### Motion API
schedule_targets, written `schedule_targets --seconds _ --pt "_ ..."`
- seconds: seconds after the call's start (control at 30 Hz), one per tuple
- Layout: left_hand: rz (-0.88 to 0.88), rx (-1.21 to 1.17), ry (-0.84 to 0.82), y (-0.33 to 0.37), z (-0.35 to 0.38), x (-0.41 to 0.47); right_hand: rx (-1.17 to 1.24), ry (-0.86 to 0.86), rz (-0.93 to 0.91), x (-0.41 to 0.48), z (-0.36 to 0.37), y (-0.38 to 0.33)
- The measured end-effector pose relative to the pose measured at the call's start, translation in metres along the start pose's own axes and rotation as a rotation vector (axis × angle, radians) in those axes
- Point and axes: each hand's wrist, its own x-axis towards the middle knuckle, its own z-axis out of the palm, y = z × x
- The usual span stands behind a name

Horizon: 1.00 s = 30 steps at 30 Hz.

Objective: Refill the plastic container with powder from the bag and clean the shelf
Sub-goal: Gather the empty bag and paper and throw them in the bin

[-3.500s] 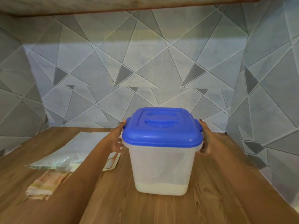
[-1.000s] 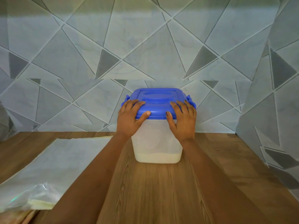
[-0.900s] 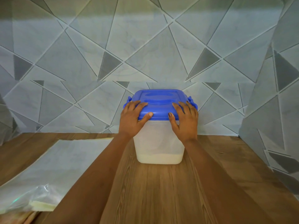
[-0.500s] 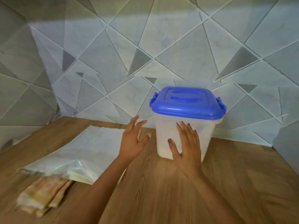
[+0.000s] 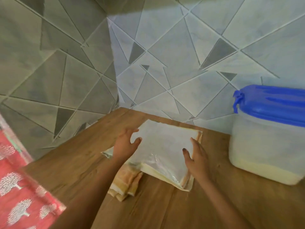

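Powder, pale yellow, shows in two places on the brown wood-grain shelf [image 5: 165,209]: a flat layer in the clear plastic bag [image 5: 163,151] at centre, and a shallow layer at the bottom of the translucent plastic container with a blue lid [image 5: 264,146] standing to the right against the tiled wall.

Nearest the camera, a folded orange-and-cream cloth [image 5: 125,184] lies partly under the bag's near left corner. The bag is likely to drag it along, so lift the bag rather than slide it.

Just beyond, both hands frame the bag. The left hand [image 5: 125,146] has its fingers spread and loosely curved at the bag's left edge, thumb over the top surface. The right hand [image 5: 196,156] lies flat and open along the right edge. Neither has closed on the plastic; whether the palms already press on it I cannot tell.

The step in hand looks like picking up the bag. Done well, that means pinching both sides firmly and raising it level. Where the bag's opening lies, and whether it is sealed, I cannot make out, so find it before tilting. The film looks thin and slack, so support the heavy part from below.

Farther right, the container's lid is still on, so it must come off before any pouring.

Behind everything stands the grey geometric tiled wall [image 5: 165,63].
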Motion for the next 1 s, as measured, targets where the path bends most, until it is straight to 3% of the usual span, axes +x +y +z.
schedule_targets --seconds 0.27,0.43,0.53,0.7,0.83,1.0 --pt "-0.266 0.155 -0.398 -0.071 0.015 0.115 -0.241 -0.142 0.61 0.042 0.044 0.006" --pt "-0.455 -0.086 -0.493 -0.105 0.047 0.149 -0.069 -0.098 0.85 0.056 0.053 0.021" --pt "-0.468 -0.182 -0.524 -0.118 0.064 0.162 0.022 -0.087 0.868 0.062 0.058 0.028" --pt "-0.455 -0.107 -0.667 -0.118 0.066 0.174 0.169 -0.052 0.866 0.065 0.053 0.044" --pt "-0.399 -0.23 -0.541 -0.101 0.053 0.169 0.199 -0.075 0.82 0.068 0.041 0.035" --pt "-0.271 -0.368 -0.443 -0.081 0.005 0.167 0.345 0.054 0.651 0.066 0.007 0.011"
